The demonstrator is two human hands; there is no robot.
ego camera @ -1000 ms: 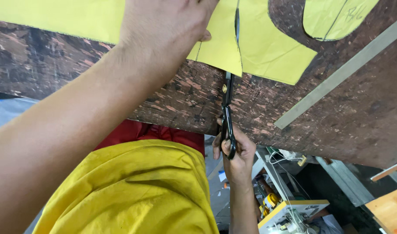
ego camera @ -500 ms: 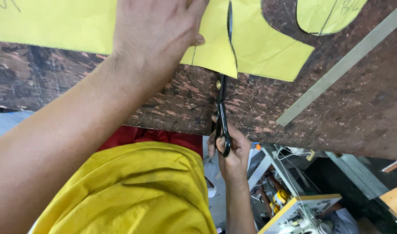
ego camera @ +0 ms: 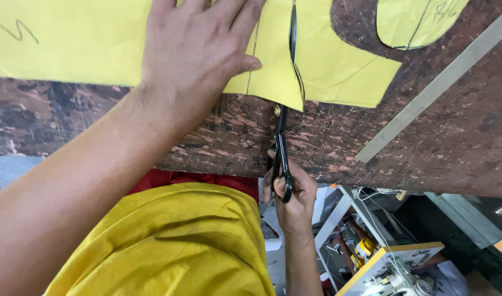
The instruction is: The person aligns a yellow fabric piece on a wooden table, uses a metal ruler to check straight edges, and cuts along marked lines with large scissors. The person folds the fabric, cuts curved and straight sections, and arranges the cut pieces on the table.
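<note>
Pressing down on the flat yellow paper pattern sheet [ego camera: 70,49] with the left hand [ego camera: 199,55], palm flat and fingers spread, just beside a pencilled line. Gripping the black-handled metal scissors [ego camera: 283,148] in the right hand [ego camera: 289,189], fingers curled through the loops at the near edge of the dark, scarred brown counter [ego camera: 426,142]. Running the blades up into the sheet, with the pivot sitting just at the paper's lower edge and the tips well inside the slit. Separating a second yellow piece [ego camera: 339,66] to the right of the cut; lying apart from it, a rounded yellow cut-out [ego camera: 410,22] near the top. Resting diagonally on the counter to the right, a long grey metal straightedge [ego camera: 426,96], untouched.

Judged step: cutting along the marked line, partway through the sheet. Judged next requirement: keeping the sheet pinned flat, holding the left fingers clear of the blades, and advancing the scissors in line with the existing slit to avoid wandering off the mark.
</note>
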